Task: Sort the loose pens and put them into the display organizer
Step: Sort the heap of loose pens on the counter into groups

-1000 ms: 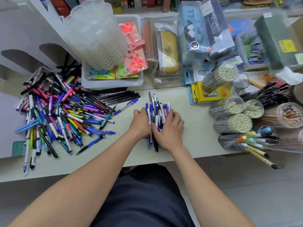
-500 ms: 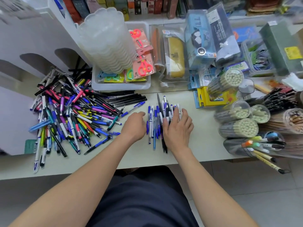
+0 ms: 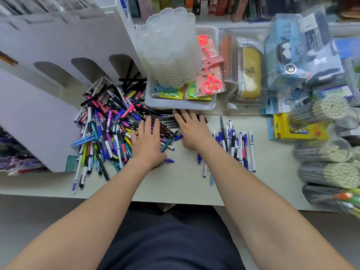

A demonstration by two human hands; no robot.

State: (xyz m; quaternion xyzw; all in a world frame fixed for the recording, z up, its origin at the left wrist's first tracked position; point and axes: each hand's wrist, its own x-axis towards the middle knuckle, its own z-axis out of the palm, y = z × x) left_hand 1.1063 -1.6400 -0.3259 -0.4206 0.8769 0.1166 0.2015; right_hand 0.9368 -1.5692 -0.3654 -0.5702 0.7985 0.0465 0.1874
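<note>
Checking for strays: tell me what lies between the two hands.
Head view: a few loose pens, one teal, lie between the left hand and the right hand.

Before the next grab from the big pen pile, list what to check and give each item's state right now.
1. Hands free: left hand and right hand both lie flat, holding nothing: ok.
2. Hands at the loose pile: the left rests on its right edge, the right on the black pens in front of the white tray: ok.
3. Pile sorted by kind: colours mixed, pens crossed every way: not ok.
4. Blue-and-white row kept apart from the pile, right of the right forearm: ok.
5. Display organizer slots free: arched openings are shadowed inside: cannot tell.
</note>
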